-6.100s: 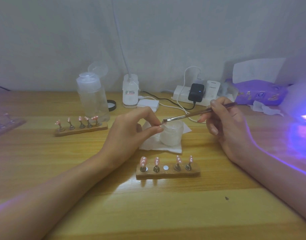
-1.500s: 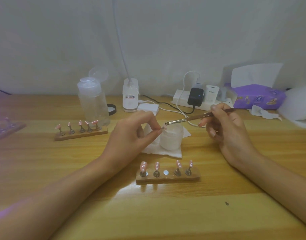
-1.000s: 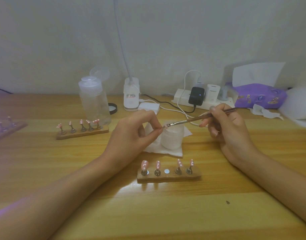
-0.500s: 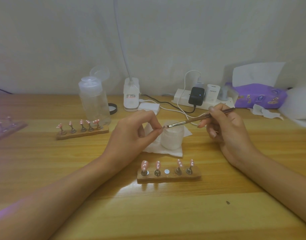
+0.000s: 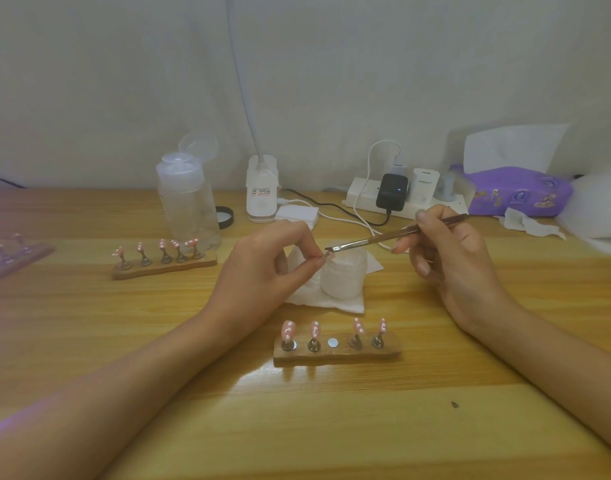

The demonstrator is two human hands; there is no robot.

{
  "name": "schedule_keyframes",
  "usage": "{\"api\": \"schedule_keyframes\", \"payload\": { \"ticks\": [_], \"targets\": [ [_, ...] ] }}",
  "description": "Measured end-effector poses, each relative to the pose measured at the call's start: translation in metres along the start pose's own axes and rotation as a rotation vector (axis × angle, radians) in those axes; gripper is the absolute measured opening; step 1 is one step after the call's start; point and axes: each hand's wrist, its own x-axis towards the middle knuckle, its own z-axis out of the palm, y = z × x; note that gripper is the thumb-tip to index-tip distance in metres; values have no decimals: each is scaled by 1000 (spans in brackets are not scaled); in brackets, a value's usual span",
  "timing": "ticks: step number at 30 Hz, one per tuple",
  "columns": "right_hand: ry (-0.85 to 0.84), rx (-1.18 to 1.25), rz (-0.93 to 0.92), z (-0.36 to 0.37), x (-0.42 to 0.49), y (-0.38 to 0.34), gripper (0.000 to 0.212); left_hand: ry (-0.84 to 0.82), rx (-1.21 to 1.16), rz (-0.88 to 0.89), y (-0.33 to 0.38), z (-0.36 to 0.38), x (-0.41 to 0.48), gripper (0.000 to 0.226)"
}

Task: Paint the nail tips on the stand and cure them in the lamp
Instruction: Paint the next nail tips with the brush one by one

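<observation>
A: Hands, status?

B: Left hand point(image 5: 262, 271) pinches a small nail tip point(image 5: 326, 257) between thumb and forefinger, just above the round frosted white jar point(image 5: 343, 277) on the folded white tissue point(image 5: 331, 302). The tip is too small for detail.

A: Right hand?

B: Right hand point(image 5: 449, 258) grips the thin brown-handled brush point(image 5: 394, 235). Bristle end meets the pinched tip.

A: Stands?

B: Near wooden stand point(image 5: 337, 355) lies on the wooden bench point(image 5: 331, 427) in front of both hands. It carries four pink white-dotted nail tips point(image 5: 288, 330), and a bare silver disc point(image 5: 332, 342) shows at the middle post. Far wooden stand point(image 5: 163, 267), five pink tips, sits left beside the clear plastic bottle point(image 5: 189, 206).
</observation>
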Motion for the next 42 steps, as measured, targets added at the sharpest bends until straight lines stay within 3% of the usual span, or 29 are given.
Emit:
{"api": "schedule_keyframes", "payload": {
  "ticks": [42],
  "targets": [
    [31,18,-14,0,-1,-2,27,-23,-43,-16,-4,1,0,11]
  ]
}}
